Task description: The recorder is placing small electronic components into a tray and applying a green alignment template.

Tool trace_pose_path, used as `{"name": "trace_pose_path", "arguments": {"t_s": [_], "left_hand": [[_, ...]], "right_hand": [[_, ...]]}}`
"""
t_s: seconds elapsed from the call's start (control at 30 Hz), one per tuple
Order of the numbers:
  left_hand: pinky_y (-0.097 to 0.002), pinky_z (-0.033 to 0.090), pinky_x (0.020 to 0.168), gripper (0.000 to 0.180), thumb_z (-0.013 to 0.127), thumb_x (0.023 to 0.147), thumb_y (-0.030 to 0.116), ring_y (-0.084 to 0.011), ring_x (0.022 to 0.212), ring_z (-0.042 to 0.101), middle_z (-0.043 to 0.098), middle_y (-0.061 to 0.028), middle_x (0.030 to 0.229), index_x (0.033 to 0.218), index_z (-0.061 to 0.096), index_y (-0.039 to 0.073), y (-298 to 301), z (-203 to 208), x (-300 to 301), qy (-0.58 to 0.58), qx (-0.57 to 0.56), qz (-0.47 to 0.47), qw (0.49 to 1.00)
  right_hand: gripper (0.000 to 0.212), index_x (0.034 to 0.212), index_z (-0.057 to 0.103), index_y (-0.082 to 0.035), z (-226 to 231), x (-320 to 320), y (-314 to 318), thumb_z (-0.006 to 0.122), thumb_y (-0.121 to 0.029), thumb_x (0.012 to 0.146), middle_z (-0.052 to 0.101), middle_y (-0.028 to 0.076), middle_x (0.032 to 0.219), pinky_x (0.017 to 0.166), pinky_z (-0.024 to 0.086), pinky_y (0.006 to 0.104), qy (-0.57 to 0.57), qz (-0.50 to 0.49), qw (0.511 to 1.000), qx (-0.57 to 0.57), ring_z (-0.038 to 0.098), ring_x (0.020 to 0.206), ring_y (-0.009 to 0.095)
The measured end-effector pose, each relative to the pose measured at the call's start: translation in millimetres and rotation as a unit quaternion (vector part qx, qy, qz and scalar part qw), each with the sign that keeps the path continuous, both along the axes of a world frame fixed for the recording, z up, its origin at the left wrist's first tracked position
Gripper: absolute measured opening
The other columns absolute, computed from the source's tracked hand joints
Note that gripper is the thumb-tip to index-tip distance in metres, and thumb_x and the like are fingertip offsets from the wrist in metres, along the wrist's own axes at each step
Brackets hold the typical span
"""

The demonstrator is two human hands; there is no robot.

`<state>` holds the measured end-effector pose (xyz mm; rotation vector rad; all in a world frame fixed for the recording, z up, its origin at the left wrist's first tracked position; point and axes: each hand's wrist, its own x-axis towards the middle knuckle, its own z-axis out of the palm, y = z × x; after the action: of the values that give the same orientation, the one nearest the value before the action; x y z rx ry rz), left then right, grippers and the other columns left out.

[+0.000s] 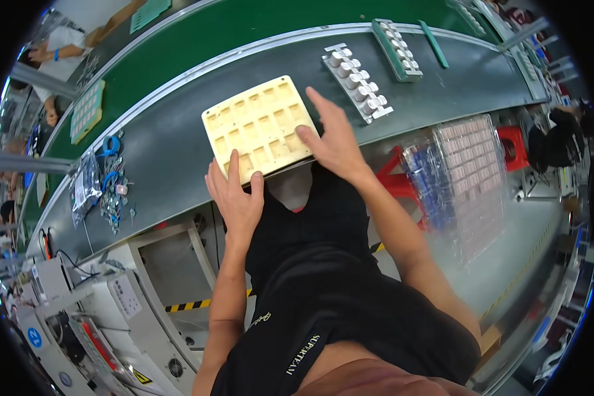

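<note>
A pale yellow tray (268, 125) with rows of rectangular recesses lies on the dark workbench in front of me. Its near edge is close to the bench's front edge. My left hand (236, 201) holds the tray at the near left corner, its index finger reaching over the top and its thumb on the near edge. At the right side, my right hand (334, 135) grips the tray, thumb on the top face and fingers stretched along the outer edge. The recesses that show hold no parts I can make out.
Right of the tray lies a metal strip of white cylindrical parts (358, 82); a green holder (397, 51) carries similar ones. Cables and a plastic bag (86, 188) lie left. A green conveyor belt (244, 33) runs behind. Red stools (513, 148) and clear blister trays (468, 171) stand right.
</note>
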<state>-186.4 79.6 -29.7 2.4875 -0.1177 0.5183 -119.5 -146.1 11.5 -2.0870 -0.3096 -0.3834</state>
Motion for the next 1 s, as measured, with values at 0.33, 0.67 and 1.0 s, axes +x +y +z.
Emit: {"name": "trace_pose_path", "arguments": {"t_s": [0.33, 0.67, 1.0], "left_hand": [[-0.0385, 0.050, 0.085, 0.030, 0.073, 0.084, 0.016, -0.0315, 0.100, 0.062, 0.065, -0.0141, 0.106, 0.113, 0.071, 0.006, -86.4, 52.0, 53.5, -0.052, -0.115, -0.193, 0.973], [-0.0428, 0.055, 0.071, 0.038, 0.070, 0.085, 0.040, -0.0349, 0.080, 0.071, 0.073, -0.0144, 0.081, 0.099, 0.075, 0.006, -183.0, 45.9, 122.1, 0.174, -0.062, -0.205, 0.961], [-0.0356, 0.056, 0.072, 0.036, 0.072, 0.081, 0.035, -0.0279, 0.075, 0.072, 0.073, -0.0147, 0.080, 0.095, 0.074, 0.002, -168.8, 46.3, 131.8, 0.157, -0.151, -0.225, 0.950]], "right_hand": [[0.037, 0.124, 0.063, 0.002, -12.9, 13.7, -142.4, 0.067, -0.019, 0.095, 0.067, 0.006, 0.102, 0.082, 0.049, 0.0268, 0.091, -0.197, 0.964, 0.152, 0.059, 0.091, 0.012], [0.029, 0.113, 0.070, 0.003, -6.3, 25.3, -123.5, 0.070, -0.017, 0.092, 0.067, 0.001, 0.088, 0.068, 0.045, 0.0228, 0.245, -0.115, 0.941, 0.201, 0.056, 0.077, 0.007], [0.031, 0.113, 0.070, 0.003, -1.0, 35.3, -163.5, 0.067, -0.023, 0.097, 0.066, 0.001, 0.087, 0.066, 0.046, 0.0217, 0.156, -0.149, 0.963, 0.164, 0.053, 0.073, 0.005]]}}
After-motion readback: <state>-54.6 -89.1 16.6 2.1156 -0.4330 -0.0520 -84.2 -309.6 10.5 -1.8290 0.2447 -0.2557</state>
